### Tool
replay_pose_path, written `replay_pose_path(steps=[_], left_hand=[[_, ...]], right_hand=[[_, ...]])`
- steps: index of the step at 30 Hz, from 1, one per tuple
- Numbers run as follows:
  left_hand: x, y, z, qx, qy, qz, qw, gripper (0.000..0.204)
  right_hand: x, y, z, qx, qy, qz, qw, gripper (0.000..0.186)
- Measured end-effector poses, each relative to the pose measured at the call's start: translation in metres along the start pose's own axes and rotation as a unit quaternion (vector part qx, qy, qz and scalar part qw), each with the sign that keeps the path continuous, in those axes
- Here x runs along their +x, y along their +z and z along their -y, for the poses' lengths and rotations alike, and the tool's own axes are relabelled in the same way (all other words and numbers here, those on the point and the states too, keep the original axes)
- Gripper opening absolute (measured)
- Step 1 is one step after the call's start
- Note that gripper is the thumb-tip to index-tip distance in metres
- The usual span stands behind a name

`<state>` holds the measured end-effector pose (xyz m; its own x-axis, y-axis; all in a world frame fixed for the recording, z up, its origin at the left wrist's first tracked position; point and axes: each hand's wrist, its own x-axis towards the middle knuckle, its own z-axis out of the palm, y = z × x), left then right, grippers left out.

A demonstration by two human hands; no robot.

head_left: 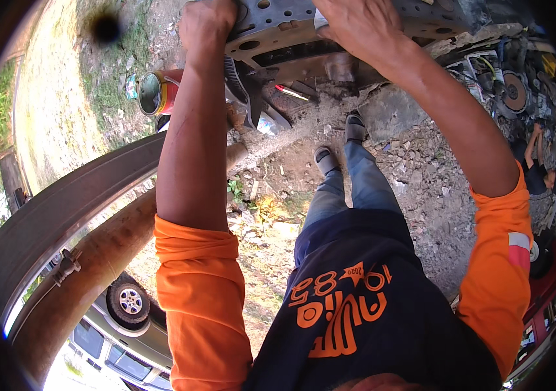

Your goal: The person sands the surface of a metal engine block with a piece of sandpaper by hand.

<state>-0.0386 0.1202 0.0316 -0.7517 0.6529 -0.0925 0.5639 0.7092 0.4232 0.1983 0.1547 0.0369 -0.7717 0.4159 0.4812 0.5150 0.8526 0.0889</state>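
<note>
A grey metal vehicle panel [268, 29] with several round holes lies across the top of the view, dusty and worn. My left hand [209, 23] is closed at the panel's left end, its fingertips hidden. My right hand [361, 27] bends over the panel's middle, its fingers partly cut off by the picture's edge. Under its thumb side shows a small pale piece [320, 22], too little of it visible to name.
An open can [150, 93] stands left of my left forearm. Near my feet lie a red-and-white pen-like item [291, 92] and rubble. A curved metal beam [89, 184] and a rusty pipe [99, 257] cross the left side. Right are scrap parts, a grinding-disc-like wheel [514, 91] and another person [539, 169].
</note>
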Motion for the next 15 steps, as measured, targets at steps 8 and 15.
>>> replay_pose_path(steps=[8,15], left_hand=[[0.003,0.0,0.005,0.016,0.008,0.003,1.0,0.081],[0.0,0.002,-0.002,0.014,0.013,-0.006,1.0,0.081]], right_hand=[[-0.001,0.0,0.007,0.013,-0.005,-0.01,1.0,0.019],[-0.005,0.008,0.011,0.02,0.042,-0.034,0.998,0.018]])
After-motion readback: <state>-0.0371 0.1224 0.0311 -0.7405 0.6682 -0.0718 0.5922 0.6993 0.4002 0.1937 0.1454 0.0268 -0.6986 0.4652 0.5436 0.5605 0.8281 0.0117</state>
